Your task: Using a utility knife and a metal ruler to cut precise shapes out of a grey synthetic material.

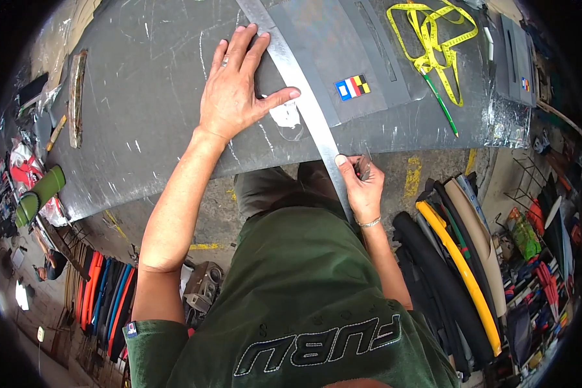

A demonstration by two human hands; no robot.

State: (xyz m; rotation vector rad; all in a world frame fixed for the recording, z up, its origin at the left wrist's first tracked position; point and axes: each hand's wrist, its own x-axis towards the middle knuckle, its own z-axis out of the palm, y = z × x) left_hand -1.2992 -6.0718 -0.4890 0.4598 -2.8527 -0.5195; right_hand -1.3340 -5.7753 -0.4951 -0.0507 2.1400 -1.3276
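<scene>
A long metal ruler (310, 107) slants across the dark worktable (155, 129) and reaches past its near edge towards my body. My left hand (235, 94) lies flat with spread fingers, its thumb resting on the ruler and its fingertips near the ruler's left edge. Fingers curled, my right hand (366, 194) is at the table's near edge, with its thumb against the ruler. Between its fingers shows a small dark tool (363, 169), whose kind I cannot make out. To the ruler's right lies a grey fabric panel (323, 55) with a colourful flag-like patch (352, 88).
A tangled yellow tape measure (428, 39) and a green pencil (441, 103) lie at the table's right. Another grey panel (516, 61) is at the far right edge. Rolls of material, including a yellow roll (459, 271), stand below right. A green roll (40, 195) lies at left.
</scene>
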